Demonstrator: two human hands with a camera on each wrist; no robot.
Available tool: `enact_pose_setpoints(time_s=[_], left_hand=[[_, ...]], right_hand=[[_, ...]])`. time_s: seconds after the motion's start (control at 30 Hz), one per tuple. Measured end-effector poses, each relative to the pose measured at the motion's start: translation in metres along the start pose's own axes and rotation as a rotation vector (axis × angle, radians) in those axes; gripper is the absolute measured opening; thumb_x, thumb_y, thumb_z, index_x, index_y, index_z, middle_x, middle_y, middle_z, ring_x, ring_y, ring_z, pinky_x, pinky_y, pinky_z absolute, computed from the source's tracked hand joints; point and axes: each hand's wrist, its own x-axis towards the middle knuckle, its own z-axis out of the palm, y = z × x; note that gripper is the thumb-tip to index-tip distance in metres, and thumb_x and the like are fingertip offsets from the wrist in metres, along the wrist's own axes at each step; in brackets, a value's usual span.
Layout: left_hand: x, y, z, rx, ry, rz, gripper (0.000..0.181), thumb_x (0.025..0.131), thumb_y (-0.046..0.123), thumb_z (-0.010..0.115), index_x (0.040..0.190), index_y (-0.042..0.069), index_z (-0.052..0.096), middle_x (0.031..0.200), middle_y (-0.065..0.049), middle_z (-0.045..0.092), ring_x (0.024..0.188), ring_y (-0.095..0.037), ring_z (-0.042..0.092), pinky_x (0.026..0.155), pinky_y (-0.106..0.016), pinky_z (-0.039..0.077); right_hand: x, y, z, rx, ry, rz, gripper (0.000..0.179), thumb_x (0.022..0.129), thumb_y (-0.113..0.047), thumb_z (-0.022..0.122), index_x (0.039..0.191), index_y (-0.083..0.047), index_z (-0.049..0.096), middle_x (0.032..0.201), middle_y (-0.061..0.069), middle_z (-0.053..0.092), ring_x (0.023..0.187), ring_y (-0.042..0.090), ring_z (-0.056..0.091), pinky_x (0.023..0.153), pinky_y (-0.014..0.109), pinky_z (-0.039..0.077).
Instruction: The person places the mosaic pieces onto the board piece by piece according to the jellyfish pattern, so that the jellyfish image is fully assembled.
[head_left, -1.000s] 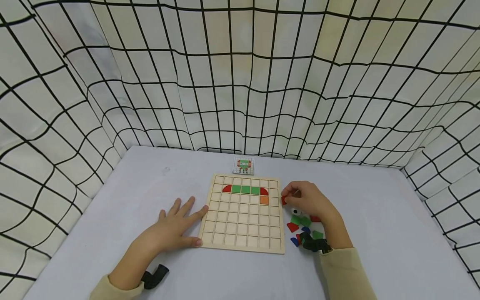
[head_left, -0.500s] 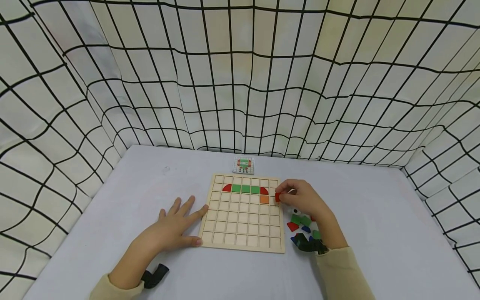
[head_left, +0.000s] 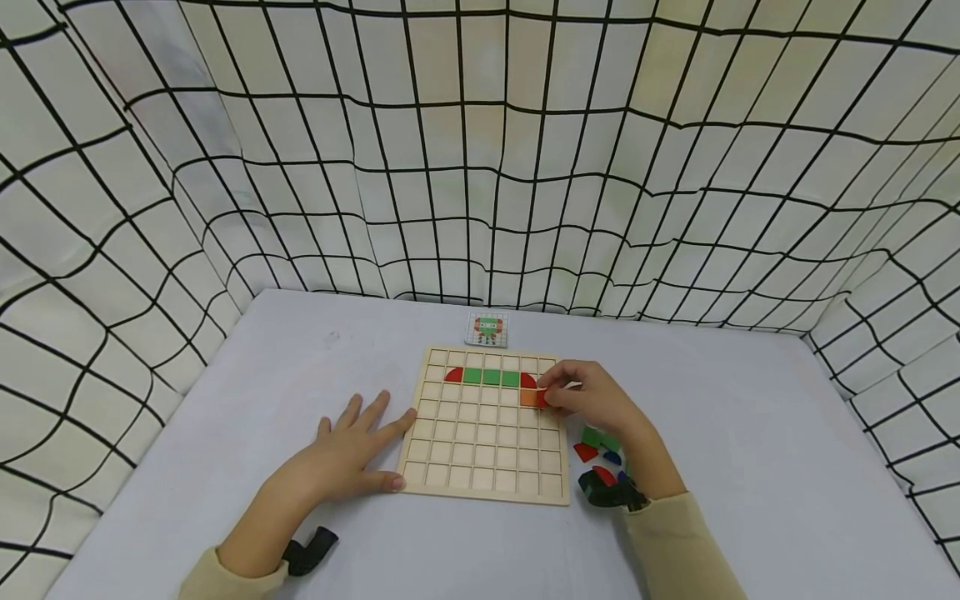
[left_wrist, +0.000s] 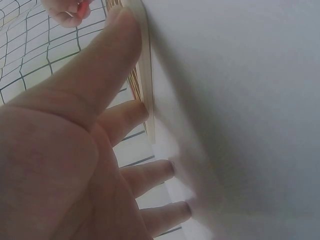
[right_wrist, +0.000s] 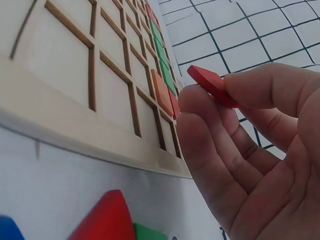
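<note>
My right hand (head_left: pixel 592 393) pinches a red tile (right_wrist: pixel 214 86) between thumb and fingers, over the right side of the wooden grid board (head_left: pixel 486 497). In the head view the red tile overlaps the cell just right of the orange square tile (head_left: pixel 528 398). Above that square, a row holds green square tiles (head_left: pixel 491 378) with a red rounded tile at each end, such as the left one (head_left: pixel 454 375). My left hand (head_left: pixel 341 458) lies spread at the board's left edge, thumb and index finger touching the rim, other fingertips on the white table.
A small picture card (head_left: pixel 487 330) with a coloured figure lies behind the board. Loose red, green and blue tiles (head_left: pixel 587 452) lie right of the board, partly under the right wrist. Black netting (head_left: pixel 487 175) over white sheeting encloses the table's back and sides.
My right hand has moved left with the red tile, from beside the board to over its cells near the orange square. My left hand has stayed in place.
</note>
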Motion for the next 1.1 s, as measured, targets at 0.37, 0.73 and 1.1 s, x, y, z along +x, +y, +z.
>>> enact_pose_setpoints(time_s=[0.37,0.73,1.1], left_hand=[[0.000,0.000,-0.001,0.002,-0.006,0.002,0.090,0.080,0.058,0.073,0.155,0.025,0.038,0.163,-0.024,0.019,0.146,-0.059,0.010,0.099,-0.084,0.015],[0.001,0.000,0.000,-0.002,-0.010,-0.008,0.091,0.079,0.059,0.074,0.155,0.026,0.037,0.163,-0.023,0.019,0.146,-0.058,0.010,0.100,-0.084,0.015],[0.000,-0.001,0.000,0.008,0.003,0.008,0.089,0.081,0.056,0.074,0.155,0.024,0.038,0.163,-0.024,0.020,0.146,-0.058,0.012,0.099,-0.084,0.017]], right_hand=[[0.002,-0.001,0.012,-0.058,-0.017,-0.023,0.010,0.088,-0.009,0.071,0.098,-0.012,0.072,0.091,0.006,0.065,0.080,0.022,0.062,0.069,0.032,0.055],[0.000,-0.004,0.021,-0.254,0.005,-0.045,0.010,0.087,-0.015,0.076,0.092,-0.019,0.069,0.083,-0.002,0.063,0.078,0.017,0.057,0.069,0.032,0.048],[-0.002,-0.006,0.026,-0.330,0.017,-0.037,0.012,0.087,-0.016,0.077,0.092,-0.022,0.068,0.083,-0.003,0.061,0.077,0.017,0.056,0.068,0.031,0.048]])
